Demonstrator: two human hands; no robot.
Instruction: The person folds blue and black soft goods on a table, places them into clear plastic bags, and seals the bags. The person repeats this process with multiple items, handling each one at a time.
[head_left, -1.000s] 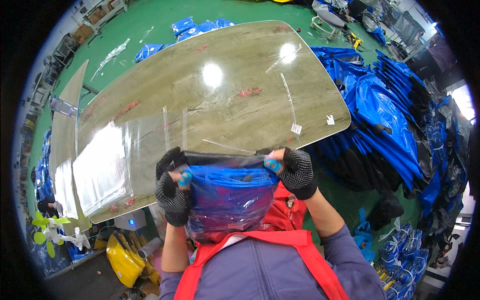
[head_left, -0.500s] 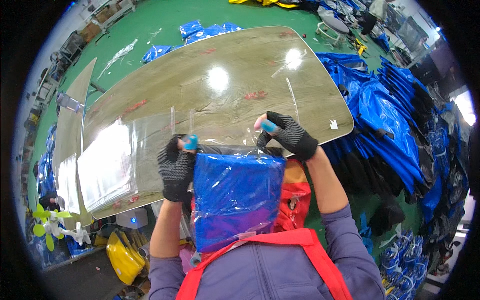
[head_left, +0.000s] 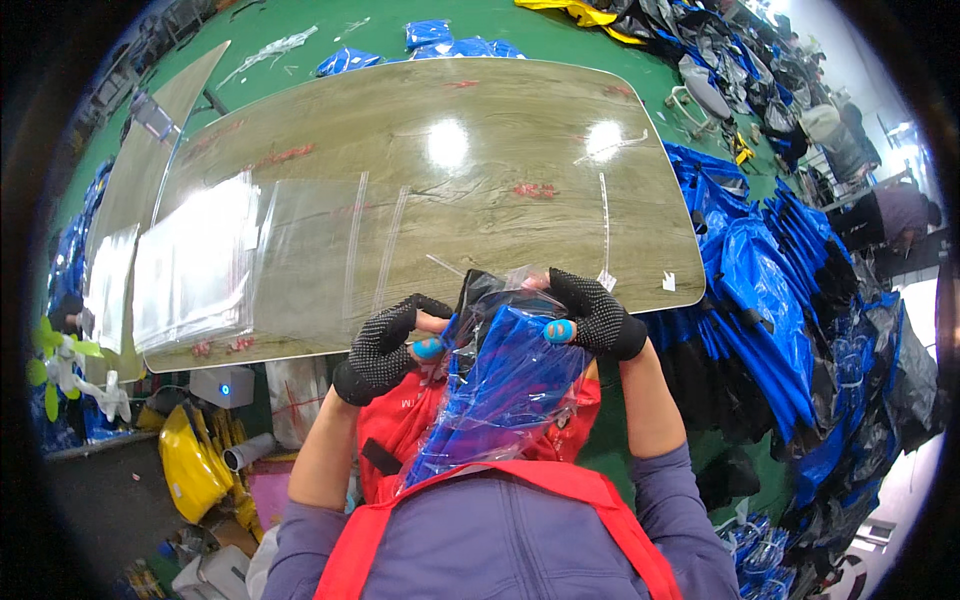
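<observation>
A blue folded fabric piece with a black edge sits inside a clear plastic bag (head_left: 500,385), held up against the red apron at the table's near edge. My left hand (head_left: 388,345), in a black dotted glove with blue tape on the thumb, pinches the bag's upper left side. On its upper right, my right hand (head_left: 595,318) grips the plastic near the mouth, gloved and taped the same way. Bare fingertips poke out of both gloves. The bag looks creased and twisted between the hands, and its lower end is hidden against my body.
The wood-patterned table (head_left: 480,130) carries a stack of clear plastic bags (head_left: 200,270) on its left. Blue and black fabric pieces (head_left: 755,270) hang to the right. Yellow pieces (head_left: 192,465) and a small white box (head_left: 222,387) are below the table's left side. Blue packages (head_left: 430,38) lie on the floor beyond.
The bag was spread flat and facing me; now it is narrowed and creased. My hands have come closer together, the right one lower and the left one shifted right.
</observation>
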